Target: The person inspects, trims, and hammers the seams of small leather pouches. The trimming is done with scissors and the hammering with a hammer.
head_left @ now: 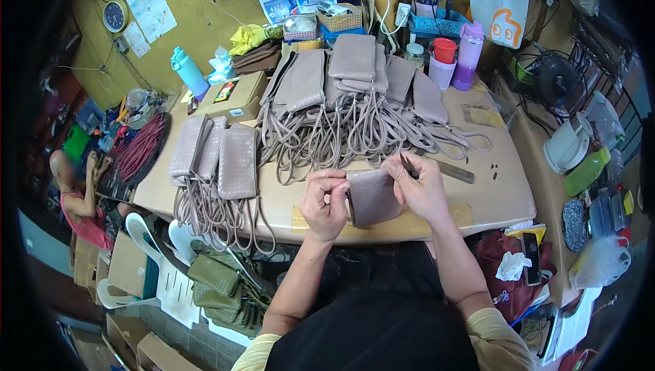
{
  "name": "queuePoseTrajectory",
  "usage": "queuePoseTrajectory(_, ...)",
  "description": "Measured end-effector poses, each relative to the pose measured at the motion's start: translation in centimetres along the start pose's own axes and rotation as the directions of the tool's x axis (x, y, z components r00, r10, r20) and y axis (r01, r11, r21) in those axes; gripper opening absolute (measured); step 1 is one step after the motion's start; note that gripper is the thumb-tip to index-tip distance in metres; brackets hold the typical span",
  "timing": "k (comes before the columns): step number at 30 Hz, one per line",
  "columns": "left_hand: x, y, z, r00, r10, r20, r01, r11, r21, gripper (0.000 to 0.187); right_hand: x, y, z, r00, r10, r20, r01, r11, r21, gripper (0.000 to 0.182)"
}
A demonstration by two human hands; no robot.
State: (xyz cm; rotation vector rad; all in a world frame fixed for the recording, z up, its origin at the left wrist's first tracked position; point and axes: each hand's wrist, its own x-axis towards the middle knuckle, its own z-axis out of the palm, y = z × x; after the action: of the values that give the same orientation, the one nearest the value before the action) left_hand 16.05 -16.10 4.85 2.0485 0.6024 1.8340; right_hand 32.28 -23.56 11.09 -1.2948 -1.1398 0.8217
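Just in front of me, over the table's near edge, is a taupe leather pouch (374, 197). My left hand (325, 202) is closed on its upper left corner, thumb and fingers pinching the edge. At the upper right corner is my right hand (417, 187), fingers closed, with a small dark pointed tool (409, 166) sticking out of them. Behind the hands lies a pile of similar taupe pouches (356, 57), their looped wrist straps (341, 132) spilling forward. More woven taupe pouches (238, 161) lie to the left, straps hanging over the edge.
A flat metal ruler (450, 170) lies right of my right hand on the table (501, 187). Bottles (468, 57) and baskets stand at the back. Green woven pouches (217, 282) rest on a white chair (174, 289) below left. Another person (82, 200) sits at far left.
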Motion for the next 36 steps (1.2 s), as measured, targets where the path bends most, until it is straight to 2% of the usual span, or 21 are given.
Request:
queuePoseTrajectory(1, -0.3, 0.0, 0.0, 0.980, -0.200, 0.013, 0.199, 0.962, -0.188, 0.010, 0.1, 0.1, -0.1, 1.000, -0.002, -0.024, 0.002, 1.000, 0.005, 0.024)
queuePoseTrajectory(2, -0.6, 0.0, -0.1, 0.921, -0.385, 0.064, 0.381, 0.851, -0.361, 0.011, 0.1, 0.2, -0.1, 0.999, -0.004, -0.049, 0.005, 1.000, 0.011, 0.025)
queuePoseTrajectory(3, -0.1, -0.2, -0.8, 0.937, -0.312, 0.161, 0.349, 0.871, -0.346, 0.018, 0.2, 0.4, -0.1, 0.999, -0.005, -0.051, 0.006, 1.000, 0.011, 0.025)
queuePoseTrajectory(6, 0.5, 1.5, -0.8, 0.933, -0.298, 0.203, 0.355, 0.859, -0.370, 0.024, 0.6, 0.7, 0.0, 0.997, -0.006, -0.080, 0.007, 1.000, 0.009, 0.024)
queuePoseTrajectory(7, 0.0, 1.0, -1.0, 0.928, -0.267, 0.258, 0.349, 0.866, -0.359, 0.052, 0.7, 0.9, 0.0, 0.996, -0.014, -0.085, 0.015, 1.000, 0.002, 0.024)
queuePoseTrajectory(8, 0.0, 1.1, -1.0, 0.929, -0.269, 0.255, 0.349, 0.867, -0.356, 0.052, 0.9, 0.9, 0.1, 0.996, -0.023, -0.089, 0.023, 1.000, -0.006, 0.024)
queuePoseTrajectory(10, 0.3, 1.2, -0.7, 0.915, -0.335, 0.226, 0.378, 0.908, -0.183, 0.056, 1.1, 0.9, 0.2, 0.996, -0.022, -0.082, 0.021, 1.000, -0.014, 0.024)
queuePoseTrajectory(11, 0.3, 1.2, -0.5, 0.915, -0.335, 0.226, 0.377, 0.908, -0.182, 0.056, 1.1, 0.8, 0.2, 0.997, -0.020, -0.079, 0.019, 1.000, -0.023, 0.024)
queuePoseTrajectory(13, 0.2, 0.8, 0.1, 0.970, -0.228, 0.086, 0.235, 0.968, -0.086, 0.050, 1.2, 0.9, 0.3, 0.996, -0.022, -0.086, 0.021, 1.000, -0.010, 0.024)
queuePoseTrajectory(17, -0.4, -0.1, 1.3, 0.989, -0.150, -0.018, 0.147, 0.982, -0.115, 0.037, 1.1, 0.7, 0.4, 0.996, 0.004, -0.093, -0.006, 1.000, -0.028, 0.023)
queuePoseTrajectory(19, -0.8, -1.0, 1.8, 0.996, -0.030, -0.089, 0.027, 0.999, -0.031, 0.032, 1.1, 0.9, 0.7, 0.994, -0.009, -0.108, 0.006, 1.000, -0.024, 0.023)
queuePoseTrajectory(23, -0.8, -1.9, 2.6, 0.991, 0.007, -0.134, -0.005, 1.000, 0.015, 0.031, 0.9, 1.0, 1.1, 0.991, -0.026, -0.129, 0.023, 1.000, -0.022, 0.020)
queuePoseTrajectory(26, -0.8, -2.0, 3.3, 0.976, -0.027, -0.215, 0.009, 0.996, -0.087, 0.022, 1.1, 1.6, 1.2, 0.985, -0.064, -0.160, 0.058, 0.997, -0.042, 0.019)
queuePoseTrajectory(28, -0.8, -1.9, 3.4, 0.976, -0.024, -0.217, 0.025, 1.000, 0.003, 0.012, 1.1, 1.5, 1.3, 0.985, -0.054, -0.161, 0.050, 0.998, -0.035, 0.019)
queuePoseTrajectory(32, -0.6, -1.9, 3.1, 0.990, 0.014, -0.141, 0.006, 0.990, 0.143, 0.008, 1.2, 1.1, 1.1, 0.990, 0.018, -0.142, -0.019, 1.000, -0.003, 0.018)
queuePoseTrajectory(34, -0.6, -1.6, 2.7, 0.961, -0.261, -0.093, 0.250, 0.962, -0.110, 0.009, 1.4, 1.2, 0.6, 0.991, 0.009, -0.137, -0.008, 1.000, 0.010, 0.016)
queuePoseTrajectory(35, -0.7, -1.1, 2.2, 0.927, -0.376, -0.014, 0.364, 0.906, -0.219, 0.011, 1.5, 1.4, 0.5, 0.992, 0.007, -0.129, -0.004, 1.000, 0.025, 0.015)
queuePoseTrajectory(36, -0.4, -0.7, 1.9, 0.927, -0.374, -0.013, 0.363, 0.906, -0.218, 0.011, 1.6, 1.8, 0.5, 0.992, 0.006, -0.129, -0.003, 1.000, 0.026, 0.015)
